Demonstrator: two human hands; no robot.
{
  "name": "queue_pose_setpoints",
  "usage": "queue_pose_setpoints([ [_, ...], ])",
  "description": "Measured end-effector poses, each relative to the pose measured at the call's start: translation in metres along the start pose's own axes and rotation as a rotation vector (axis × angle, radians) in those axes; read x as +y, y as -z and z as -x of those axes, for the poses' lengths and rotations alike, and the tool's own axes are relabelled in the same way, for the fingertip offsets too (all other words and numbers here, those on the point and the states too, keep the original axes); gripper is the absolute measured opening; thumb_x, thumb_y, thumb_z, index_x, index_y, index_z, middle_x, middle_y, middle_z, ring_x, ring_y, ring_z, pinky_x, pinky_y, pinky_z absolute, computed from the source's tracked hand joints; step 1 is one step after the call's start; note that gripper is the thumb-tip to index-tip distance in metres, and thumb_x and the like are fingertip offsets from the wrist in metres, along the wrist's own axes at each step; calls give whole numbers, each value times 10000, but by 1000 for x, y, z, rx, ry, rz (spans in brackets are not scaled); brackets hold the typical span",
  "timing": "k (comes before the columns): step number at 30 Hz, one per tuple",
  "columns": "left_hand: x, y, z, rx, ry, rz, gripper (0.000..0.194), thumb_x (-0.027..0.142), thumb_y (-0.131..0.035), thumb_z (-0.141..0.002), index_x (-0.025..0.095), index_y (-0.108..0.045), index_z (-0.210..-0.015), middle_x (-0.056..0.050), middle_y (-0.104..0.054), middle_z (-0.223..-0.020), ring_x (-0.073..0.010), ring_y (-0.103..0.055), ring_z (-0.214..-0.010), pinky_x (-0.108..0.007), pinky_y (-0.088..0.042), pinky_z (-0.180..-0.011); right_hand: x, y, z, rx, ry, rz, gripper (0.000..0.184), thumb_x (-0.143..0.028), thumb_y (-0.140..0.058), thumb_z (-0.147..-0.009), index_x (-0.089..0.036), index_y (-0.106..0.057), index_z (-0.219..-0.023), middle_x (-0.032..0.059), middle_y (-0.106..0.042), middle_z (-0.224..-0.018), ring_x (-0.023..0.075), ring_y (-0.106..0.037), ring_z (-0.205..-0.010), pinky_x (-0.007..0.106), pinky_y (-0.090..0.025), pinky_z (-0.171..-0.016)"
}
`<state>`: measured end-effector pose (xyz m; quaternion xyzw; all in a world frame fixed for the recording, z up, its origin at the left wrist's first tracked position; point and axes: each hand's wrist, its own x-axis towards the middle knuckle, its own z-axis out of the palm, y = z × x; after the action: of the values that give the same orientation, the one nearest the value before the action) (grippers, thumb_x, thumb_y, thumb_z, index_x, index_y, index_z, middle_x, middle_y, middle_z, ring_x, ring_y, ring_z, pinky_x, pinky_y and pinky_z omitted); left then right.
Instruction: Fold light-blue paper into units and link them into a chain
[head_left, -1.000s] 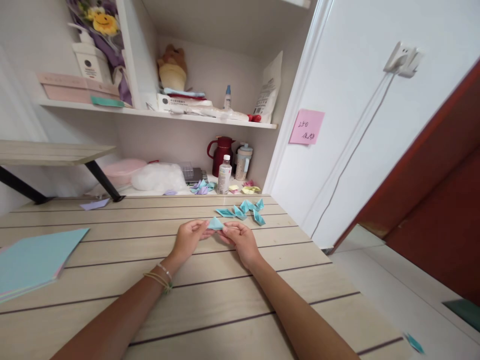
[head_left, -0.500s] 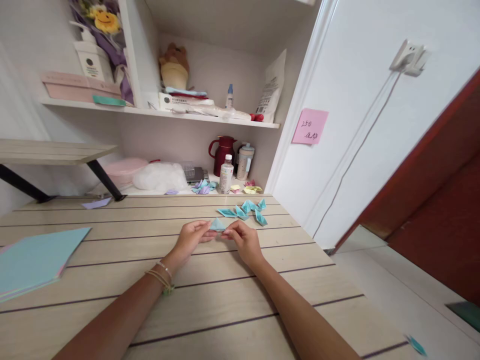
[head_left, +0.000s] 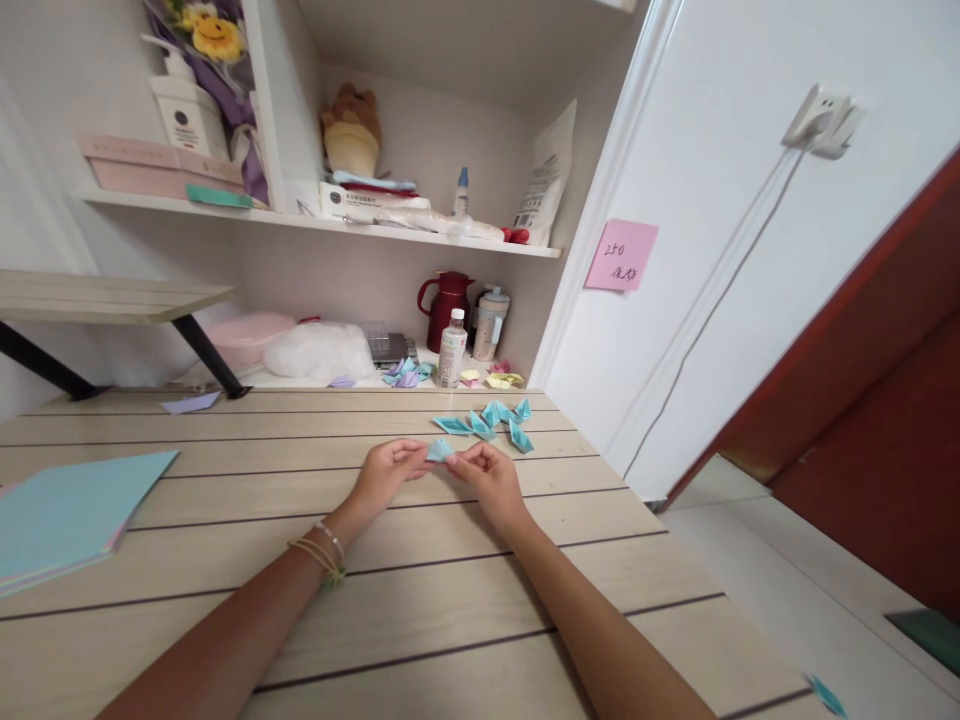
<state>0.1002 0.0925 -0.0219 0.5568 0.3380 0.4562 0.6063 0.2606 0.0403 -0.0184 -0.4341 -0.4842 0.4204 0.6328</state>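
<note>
A small folded piece of light blue paper (head_left: pixel 439 451) is held just above the table, pinched from both sides. My left hand (head_left: pixel 388 474) grips its left edge between thumb and fingers. On the other side, my right hand (head_left: pixel 487 480) pinches the right edge. The fingers cover both ends, so only the middle of the folded paper shows. Just beyond my hands lie several folded blue paper pieces (head_left: pixel 483 424) in a loose group. To the left, a stack of coloured paper sheets (head_left: pixel 79 510) has a light blue sheet on top.
Behind the slatted table (head_left: pixel 465 600) stand a clear bottle (head_left: pixel 451 350), a dark red jug (head_left: pixel 447 305) and a cup (head_left: pixel 491 322). A small raised shelf (head_left: pixel 112 298) with black legs is at left. One blue folded piece (head_left: pixel 826 694) lies at the lower right edge.
The folded paper between my fingers has tilted and shows a different outline, narrower than before. Both hands have stayed in nearly the same place, still pinching it.
</note>
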Motion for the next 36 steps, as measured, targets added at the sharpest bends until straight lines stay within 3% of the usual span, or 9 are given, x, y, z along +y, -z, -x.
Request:
queue_pose_setpoints([
  [4, 2, -1, 2, 1, -6, -12, 281, 327, -701, -646, 105, -596, -783, -83, -707, -724, -214, -678, -714, -360, -520, -749, 1, -1, 1, -27, -110, -159, 300, -361, -756, -563, -163, -538, -619, 7, -642, -589, 168, -636, -640, 318, -514, -692],
  [9, -1, -2, 2, -37, -22, -52, 276, 333, -687, -655, 113, -569, -771, -75, -696, -694, -210, -678, -676, -353, -530, -705, 1, 0, 2, 18, -200, -272, 401, -313, -796, -508, -164, -543, -781, 20, -667, -633, 194, -662, -658, 334, -544, -674],
  [16, -1, -1, 2, -92, -74, -159, 346, 326, -676, -660, 129, -596, -932, -55, -694, -715, -180, -657, -690, -297, -509, -679, -8, 5, 1, -89, -270, -119, 363, -332, -792, -497, -155, -546, -696, 24, -651, -561, 227, -669, -647, 332, -549, -625],
  [18, -1, 0, 1, -93, -72, -202, 331, 327, -690, -639, 124, -628, -893, -62, -695, -715, -178, -647, -677, -279, -499, -649, -9, 4, 2, -117, -286, -81, 360, -345, -787, -496, -154, -542, -679, 28, -653, -563, 224, -666, -626, 330, -541, -615],
  [23, 0, 0, 0, -81, -83, -212, 231, 329, -705, -607, 131, -636, -702, -45, -679, -657, -155, -612, -593, -244, -466, -554, -1, -1, 3, -110, -222, -62, 373, -369, -761, -529, -153, -586, -779, 9, -657, -607, 169, -646, -606, 283, -508, -624],
  [31, 4, -6, 8, -104, -215, -290, 210, 350, -626, -693, 152, -555, -682, -5, -618, -612, -125, -577, -558, -226, -455, -522, 4, -5, 5, -104, -72, 195, 313, -442, -689, -607, -145, -643, -694, 38, -660, -576, 166, -614, -557, 254, -458, -541],
  [36, 2, -12, 10, -80, -158, -222, 224, 361, -608, -714, 176, -505, -785, 24, -583, -616, -113, -578, -504, -204, -435, -445, 4, -6, 3, -34, -12, 249, 271, -430, -664, -639, -161, -637, -655, 31, -650, -538, 170, -605, -517, 254, -448, -510],
])
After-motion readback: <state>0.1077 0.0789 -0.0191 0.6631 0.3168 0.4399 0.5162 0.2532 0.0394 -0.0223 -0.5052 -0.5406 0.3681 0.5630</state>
